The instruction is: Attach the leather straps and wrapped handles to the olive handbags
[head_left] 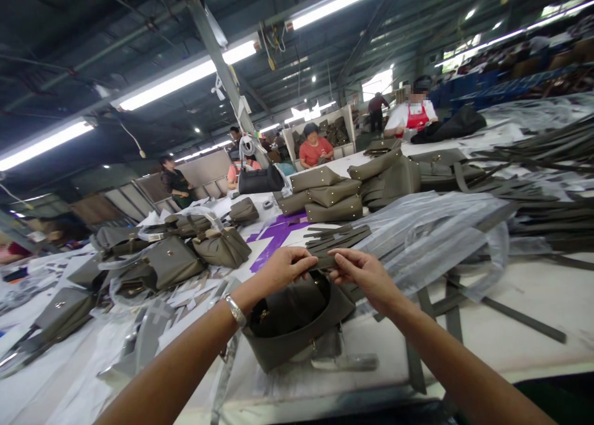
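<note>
A short olive leather strap (326, 262) is stretched between my two hands. My left hand (290, 265) pinches one end between thumb and fingers. At the other end, my right hand (359, 271) has its thumb and forefinger closed on the strap. Just below them an olive handbag (290, 341) stands on the table with its top open toward me and a dark inside. Beyond my hands lies a pile of loose olive strips (341, 238). A pale-handled tool (346, 362) rests in front of the bag.
Stacked olive bags (334, 196) stand at the back, and more handbags (174, 261) lie to the left. Clear plastic wrapping (431, 233) and long dark straps (524, 320) cover the right side. Purple tape (278, 239) marks the white table. Several co-workers (316, 146) sit across from me.
</note>
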The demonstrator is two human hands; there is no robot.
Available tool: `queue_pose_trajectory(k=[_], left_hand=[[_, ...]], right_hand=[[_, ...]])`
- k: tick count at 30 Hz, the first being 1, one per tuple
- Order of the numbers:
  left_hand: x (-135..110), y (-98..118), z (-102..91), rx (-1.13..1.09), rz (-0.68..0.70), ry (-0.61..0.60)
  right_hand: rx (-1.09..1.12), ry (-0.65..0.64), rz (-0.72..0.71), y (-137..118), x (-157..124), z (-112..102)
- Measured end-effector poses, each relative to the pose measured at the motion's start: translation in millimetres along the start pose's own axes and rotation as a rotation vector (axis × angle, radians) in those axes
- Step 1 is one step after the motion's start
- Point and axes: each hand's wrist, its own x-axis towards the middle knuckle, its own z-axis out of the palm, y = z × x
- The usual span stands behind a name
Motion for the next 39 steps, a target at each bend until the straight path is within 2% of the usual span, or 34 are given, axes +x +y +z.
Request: queue_pose_trajectory(k=[6, 13, 27, 29, 34, 39], left_hand=[[1, -3, 4.7, 0.011, -0.022, -0.044], [3, -13, 6.5, -0.129, -0.026, -0.148], [7, -13, 9.4, -0.155, -0.083, -0.173], [6, -15, 12.2, -0.084, -0.015, -0.123], [1, -26, 22.2, 0.264, 0.214, 0.097], [-4, -35, 25.4, 0.449, 0.271, 0.239]], right_hand=[[0.015, 0.005, 0.021, 5, -1, -6], [0.018, 0.032, 0.035, 9, 3, -13], [0.022, 0.054, 0.064, 17, 6, -16], [0.028, 0.056, 0.05, 18, 5, -16], [0.098, 0.012, 0.069, 17, 2, -16], [0.166, 0.001, 0.105, 15, -2, -19]])
